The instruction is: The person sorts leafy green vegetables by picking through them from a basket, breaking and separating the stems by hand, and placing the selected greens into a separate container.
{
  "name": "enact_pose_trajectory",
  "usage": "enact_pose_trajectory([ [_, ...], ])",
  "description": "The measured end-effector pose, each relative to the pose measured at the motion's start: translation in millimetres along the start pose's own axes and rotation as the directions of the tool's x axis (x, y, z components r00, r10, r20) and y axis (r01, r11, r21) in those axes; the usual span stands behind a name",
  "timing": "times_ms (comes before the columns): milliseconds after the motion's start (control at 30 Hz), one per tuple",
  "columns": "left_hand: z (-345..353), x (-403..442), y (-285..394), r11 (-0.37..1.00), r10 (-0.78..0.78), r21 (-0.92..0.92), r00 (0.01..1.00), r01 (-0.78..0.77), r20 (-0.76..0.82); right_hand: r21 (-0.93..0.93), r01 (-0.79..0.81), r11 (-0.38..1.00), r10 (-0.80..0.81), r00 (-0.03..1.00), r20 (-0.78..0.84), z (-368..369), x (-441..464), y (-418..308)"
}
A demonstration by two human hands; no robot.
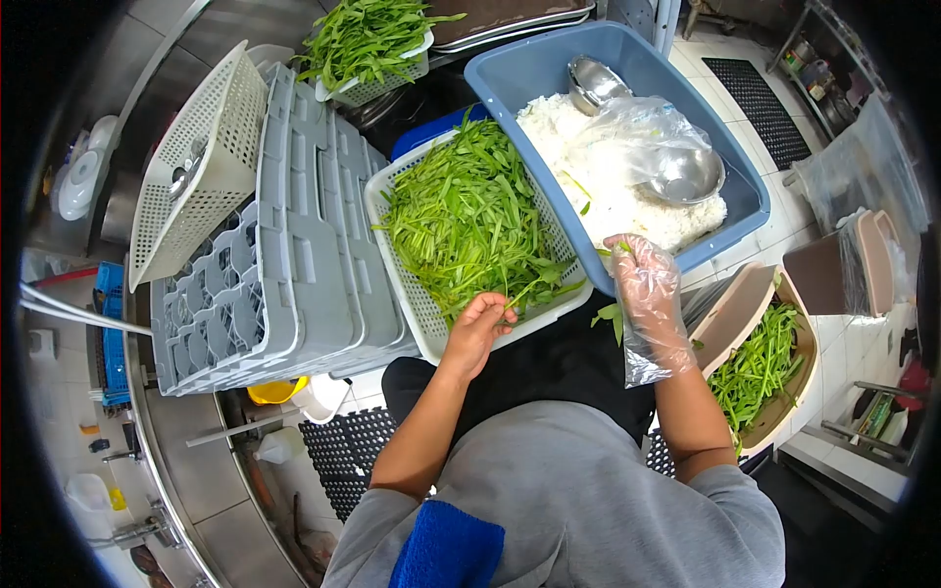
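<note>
My left hand point(476, 335) is bare and pinches a thin green stem at the front edge of a white perforated basket point(431, 338). That basket is heaped with leafy greens point(466, 206) that look like water spinach. My right hand point(647, 294), in a clear plastic glove, is closed around a few leafy pieces of the same greens; a leaf point(610, 316) hangs just left of its wrist. This hand is by the near corner of a blue-grey tub point(534, 167) of white rice point(588, 216). In the tub are two metal bowls point(686, 176) and a clear plastic bag point(642, 127).
A beige bin point(799, 387) with more greens stands to my right, near a brown bin point(848, 265). Stacked grey dish racks point(304, 255) stand left, topped by a tilted white basket point(211, 147). Another basket of greens point(368, 39) is at the back.
</note>
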State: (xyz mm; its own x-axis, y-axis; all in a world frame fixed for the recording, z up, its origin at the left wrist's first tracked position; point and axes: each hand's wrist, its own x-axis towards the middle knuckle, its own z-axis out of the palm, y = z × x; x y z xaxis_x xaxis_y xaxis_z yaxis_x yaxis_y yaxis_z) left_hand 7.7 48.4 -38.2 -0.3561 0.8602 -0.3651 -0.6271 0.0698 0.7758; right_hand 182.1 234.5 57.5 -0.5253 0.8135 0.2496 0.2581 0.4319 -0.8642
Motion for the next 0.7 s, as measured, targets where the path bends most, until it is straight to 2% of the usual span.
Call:
enact_pose_trajectory([
  [333,2,0,0,1.0,0.003,-0.019,1.0,-0.003,-0.002,-0.046,-0.04,0.998,0.042,0.998,0.044,-1,1,-9],
  [400,2,3,1,0.999,0.009,-0.032,1.0,-0.009,-0.009,-0.087,0.112,0.99,-0.099,0.986,0.137,7,4,-4],
  [433,2,3,1,0.999,0.012,-0.033,1.0,-0.013,-0.017,-0.093,0.169,0.981,-0.143,0.961,0.236,7,0,-15],
  [467,2,3,1,0.999,0.014,-0.034,1.0,-0.015,-0.026,-0.107,0.261,0.959,-0.21,0.914,0.347,14,-1,-17],
  [533,-2,3,0,0.998,0.032,-0.045,0.999,-0.032,-0.012,-0.133,0.55,0.825,-0.442,0.774,0.454,37,-9,-5],
  [567,-2,5,0,0.997,0.048,-0.056,0.999,-0.048,0.012,-0.204,0.605,0.77,-0.434,0.73,0.528,49,-12,-3],
  [600,1,2,1,0.998,0.043,-0.05,0.998,-0.045,-0.04,-0.287,0.654,0.7,-0.406,0.695,0.593,59,-13,-1],
  [667,10,-3,2,0.998,0.044,-0.048,0.994,-0.049,-0.104,-0.278,0.52,0.808,-0.225,0.708,0.669,77,-16,14],
  [700,8,-2,-1,0.995,0.087,-0.051,0.995,-0.089,-0.042,-0.235,0.57,0.788,-0.279,0.669,0.688,76,-12,8],
])
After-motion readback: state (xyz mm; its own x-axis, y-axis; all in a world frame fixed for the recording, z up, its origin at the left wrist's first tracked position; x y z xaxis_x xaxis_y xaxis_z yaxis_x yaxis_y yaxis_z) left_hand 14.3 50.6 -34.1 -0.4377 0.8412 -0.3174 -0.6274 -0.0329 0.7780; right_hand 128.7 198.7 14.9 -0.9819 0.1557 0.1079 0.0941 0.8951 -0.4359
